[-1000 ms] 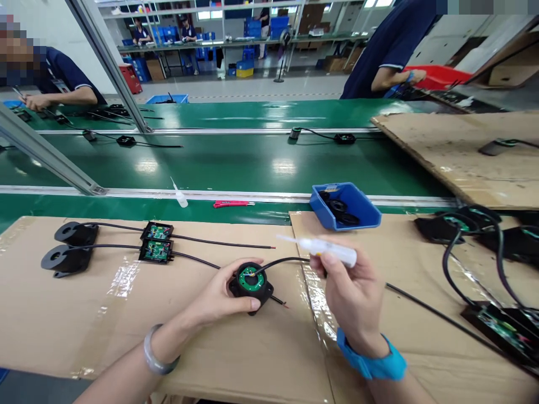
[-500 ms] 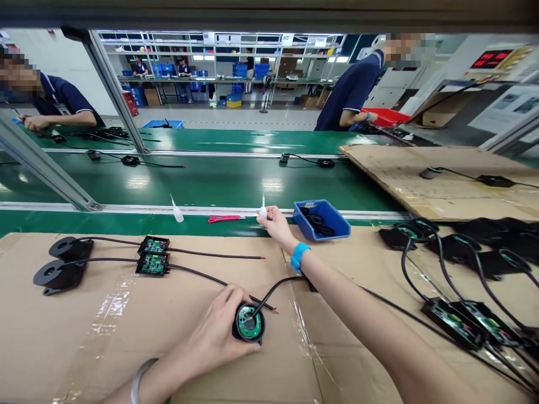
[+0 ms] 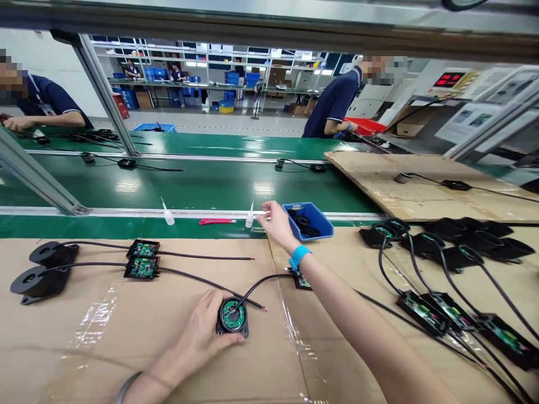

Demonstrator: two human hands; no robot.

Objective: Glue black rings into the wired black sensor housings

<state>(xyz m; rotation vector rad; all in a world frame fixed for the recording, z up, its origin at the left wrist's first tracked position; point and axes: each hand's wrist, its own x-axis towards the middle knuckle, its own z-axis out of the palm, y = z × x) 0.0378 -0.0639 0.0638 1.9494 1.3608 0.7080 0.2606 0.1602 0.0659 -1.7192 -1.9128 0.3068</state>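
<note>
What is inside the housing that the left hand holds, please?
Inside the housing, a green board shows, with a black cable leading in over it. Whatever lies beneath the board is covered, and the left hand hides part of the housing's side.

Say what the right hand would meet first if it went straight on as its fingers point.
The right hand would probably meet the upright white bottle just to its left, though depth is unclear.

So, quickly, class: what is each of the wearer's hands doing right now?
Left hand: holding the round black housing.
Right hand: open, beside a white bottle.
</note>
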